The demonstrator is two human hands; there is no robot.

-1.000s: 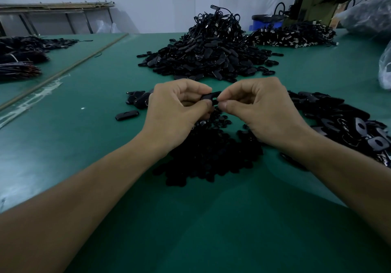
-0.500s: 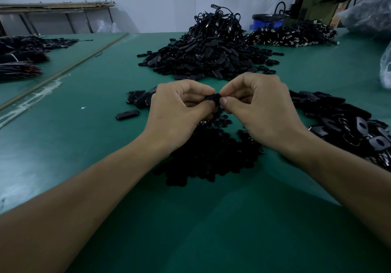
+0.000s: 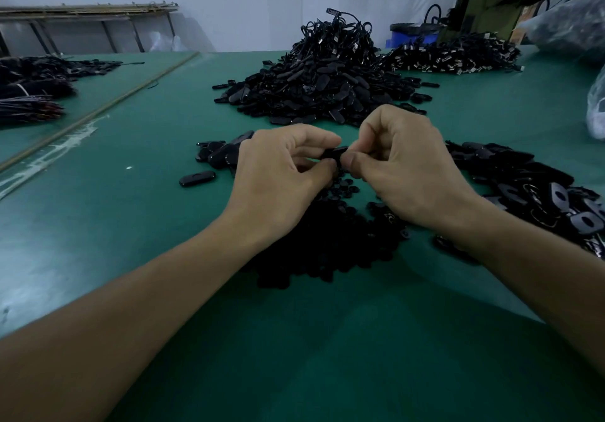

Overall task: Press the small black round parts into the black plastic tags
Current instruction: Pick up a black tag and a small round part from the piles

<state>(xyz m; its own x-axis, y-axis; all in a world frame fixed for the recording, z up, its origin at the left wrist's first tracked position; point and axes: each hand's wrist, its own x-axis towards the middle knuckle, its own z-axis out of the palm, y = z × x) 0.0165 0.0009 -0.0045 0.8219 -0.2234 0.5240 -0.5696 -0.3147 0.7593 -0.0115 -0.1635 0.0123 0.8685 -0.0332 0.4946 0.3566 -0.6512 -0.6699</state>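
Watching through the head cam here: both hands are up together over the green table, knuckles nearly meeting. The left hand and the right hand are each pinching one black plastic tag between thumb and curled fingers, one hand at each end, so only a short bit of the tag shows between them. I honestly can't tell if a round part is sitting in it, the fingertips cover that spot. The tag is held in the air, just above the pile of small black round parts, which spreads out under and between the wrists. To the right, behind the right forearm, there's a spread of loose tags, some showing a hole. Just past the left hand is a small cluster of tags, and one single tag lies flat by itself to the left of that. Further back in the middle is a big heap of tags with cords, and beyond it on the right another heap with shiny bits. More dark bundles sit at the far left edge. At the back there's a blue barrel next to a greenish machine.
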